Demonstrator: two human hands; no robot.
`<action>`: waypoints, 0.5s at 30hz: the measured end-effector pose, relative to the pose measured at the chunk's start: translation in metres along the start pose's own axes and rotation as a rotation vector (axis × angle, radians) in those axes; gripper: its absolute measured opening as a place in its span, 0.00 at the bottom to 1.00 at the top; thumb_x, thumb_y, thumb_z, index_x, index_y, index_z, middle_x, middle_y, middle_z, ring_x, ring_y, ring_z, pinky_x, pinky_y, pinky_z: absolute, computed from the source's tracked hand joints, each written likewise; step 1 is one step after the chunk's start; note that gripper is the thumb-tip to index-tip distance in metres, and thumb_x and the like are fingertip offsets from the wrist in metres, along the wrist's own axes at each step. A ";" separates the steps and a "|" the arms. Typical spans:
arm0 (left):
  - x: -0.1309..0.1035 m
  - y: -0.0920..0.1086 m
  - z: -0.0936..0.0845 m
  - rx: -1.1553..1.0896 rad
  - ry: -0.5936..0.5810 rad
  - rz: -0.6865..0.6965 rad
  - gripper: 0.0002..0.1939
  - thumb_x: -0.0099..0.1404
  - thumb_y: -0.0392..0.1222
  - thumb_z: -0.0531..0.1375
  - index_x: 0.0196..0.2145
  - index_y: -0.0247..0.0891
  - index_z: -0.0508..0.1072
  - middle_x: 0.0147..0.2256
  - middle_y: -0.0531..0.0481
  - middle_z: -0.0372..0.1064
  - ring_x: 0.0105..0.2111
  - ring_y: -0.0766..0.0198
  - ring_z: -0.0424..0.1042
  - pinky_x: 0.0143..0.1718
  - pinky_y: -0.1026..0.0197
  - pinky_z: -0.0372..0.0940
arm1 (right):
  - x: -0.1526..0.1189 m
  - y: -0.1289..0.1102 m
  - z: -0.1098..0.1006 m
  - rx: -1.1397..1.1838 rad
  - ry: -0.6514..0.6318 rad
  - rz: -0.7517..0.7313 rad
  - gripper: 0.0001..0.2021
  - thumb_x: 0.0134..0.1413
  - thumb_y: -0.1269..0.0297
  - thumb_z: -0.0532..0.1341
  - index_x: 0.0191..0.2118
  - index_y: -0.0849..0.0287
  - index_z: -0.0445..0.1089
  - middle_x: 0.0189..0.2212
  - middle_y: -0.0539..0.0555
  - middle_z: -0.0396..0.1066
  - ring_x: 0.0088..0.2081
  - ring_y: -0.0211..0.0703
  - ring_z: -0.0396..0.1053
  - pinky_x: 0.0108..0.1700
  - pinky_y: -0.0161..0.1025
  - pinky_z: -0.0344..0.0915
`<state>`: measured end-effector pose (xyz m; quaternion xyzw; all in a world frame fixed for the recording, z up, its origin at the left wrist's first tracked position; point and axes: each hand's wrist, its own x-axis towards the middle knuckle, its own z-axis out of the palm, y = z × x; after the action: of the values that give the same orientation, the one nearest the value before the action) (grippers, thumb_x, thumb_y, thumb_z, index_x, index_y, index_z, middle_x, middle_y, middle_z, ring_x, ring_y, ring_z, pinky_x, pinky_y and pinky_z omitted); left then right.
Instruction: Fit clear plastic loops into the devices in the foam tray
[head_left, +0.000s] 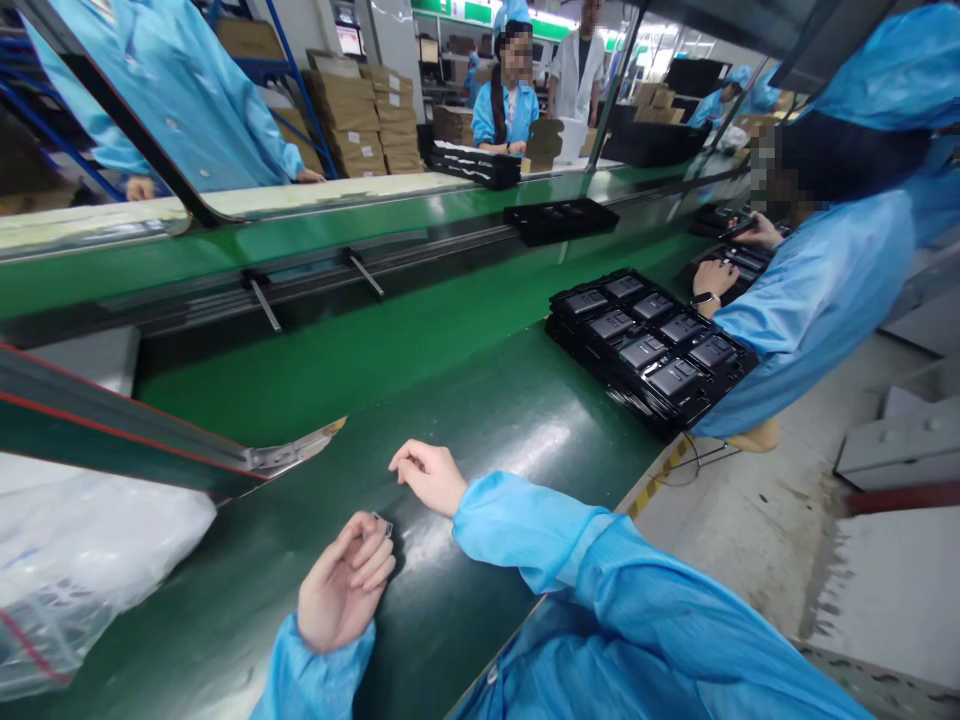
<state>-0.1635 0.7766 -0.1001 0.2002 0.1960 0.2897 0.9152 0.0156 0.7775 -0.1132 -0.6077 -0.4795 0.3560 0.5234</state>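
Observation:
My left hand (346, 582) is turned palm up just above the dark green bench top (480, 420), its fingers curled. A small flat piece (383, 524), silvery grey, pokes out behind those fingertips; most of it is hidden by the fingers. To the right and farther forward, my right hand (430, 476) hangs over the bench with thumb and fingers drawn together. Whatever it might hold is too small or hidden to see. The two hands are apart.
Stacked black trays (649, 345) with several grey rectangular parts stand at right, beside a seated co-worker in blue (817, 290). A clear plastic bag (90, 560) lies at left below a slanted frame bar (150, 430). Behind runs a green conveyor (315, 350) carrying a black tray (561, 220).

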 end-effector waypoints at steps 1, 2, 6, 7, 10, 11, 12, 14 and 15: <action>0.000 0.000 0.000 -0.001 -0.001 0.000 0.06 0.67 0.37 0.53 0.34 0.33 0.68 0.24 0.58 0.41 0.19 0.77 0.43 0.18 0.70 0.51 | 0.000 0.000 0.000 0.001 0.001 -0.001 0.09 0.59 0.67 0.52 0.36 0.59 0.71 0.25 0.46 0.68 0.28 0.29 0.65 0.33 0.26 0.60; 0.000 0.000 0.000 -0.001 -0.002 0.000 0.06 0.67 0.37 0.53 0.34 0.33 0.68 0.24 0.58 0.41 0.19 0.77 0.43 0.18 0.70 0.51 | 0.000 0.001 0.000 0.003 0.002 -0.002 0.10 0.59 0.67 0.52 0.36 0.59 0.71 0.25 0.46 0.68 0.27 0.29 0.65 0.33 0.26 0.60; 0.000 0.000 0.000 0.000 -0.001 0.000 0.06 0.67 0.37 0.53 0.35 0.34 0.68 0.24 0.59 0.40 0.19 0.76 0.43 0.18 0.70 0.51 | 0.000 0.002 0.001 0.013 0.006 -0.005 0.09 0.59 0.67 0.53 0.36 0.59 0.71 0.25 0.46 0.68 0.28 0.29 0.66 0.33 0.27 0.60; 0.000 0.000 0.000 -0.001 0.000 0.000 0.06 0.67 0.37 0.53 0.34 0.34 0.68 0.24 0.59 0.40 0.19 0.76 0.43 0.18 0.70 0.51 | 0.000 0.002 0.001 0.014 0.005 -0.005 0.10 0.59 0.67 0.53 0.36 0.59 0.71 0.25 0.46 0.68 0.28 0.29 0.66 0.33 0.26 0.60; 0.000 0.000 0.000 0.003 0.002 0.002 0.06 0.67 0.38 0.53 0.34 0.33 0.67 0.24 0.59 0.40 0.19 0.76 0.42 0.18 0.70 0.51 | 0.000 0.003 0.000 0.014 0.002 -0.002 0.10 0.60 0.66 0.53 0.36 0.58 0.71 0.25 0.46 0.69 0.27 0.29 0.65 0.32 0.26 0.60; 0.000 0.000 0.000 0.005 0.003 0.004 0.06 0.67 0.38 0.53 0.34 0.33 0.67 0.24 0.59 0.39 0.19 0.76 0.42 0.18 0.70 0.50 | 0.000 0.003 0.000 0.014 0.002 -0.001 0.10 0.60 0.66 0.53 0.36 0.58 0.71 0.25 0.46 0.69 0.27 0.29 0.65 0.32 0.26 0.59; 0.000 0.000 0.000 0.006 0.003 0.004 0.07 0.67 0.38 0.53 0.34 0.33 0.68 0.24 0.59 0.39 0.19 0.76 0.42 0.18 0.71 0.50 | 0.000 0.003 0.000 0.013 0.002 -0.001 0.10 0.60 0.66 0.53 0.36 0.58 0.71 0.25 0.46 0.69 0.27 0.29 0.65 0.32 0.27 0.59; 0.000 0.000 0.001 0.004 0.004 0.003 0.07 0.67 0.38 0.52 0.35 0.33 0.68 0.24 0.59 0.39 0.19 0.77 0.42 0.18 0.71 0.50 | 0.000 0.004 0.000 0.013 0.002 -0.001 0.10 0.60 0.66 0.52 0.36 0.58 0.71 0.25 0.46 0.69 0.27 0.29 0.64 0.31 0.27 0.59; 0.000 0.000 0.001 0.002 0.004 0.003 0.07 0.67 0.38 0.52 0.35 0.33 0.68 0.24 0.59 0.39 0.19 0.77 0.42 0.18 0.71 0.50 | 0.000 0.004 0.000 0.013 0.002 -0.001 0.10 0.60 0.66 0.52 0.36 0.58 0.71 0.25 0.46 0.68 0.27 0.29 0.64 0.31 0.27 0.59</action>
<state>-0.1626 0.7762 -0.0993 0.2009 0.1977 0.2911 0.9142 0.0159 0.7776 -0.1171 -0.6043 -0.4772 0.3582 0.5280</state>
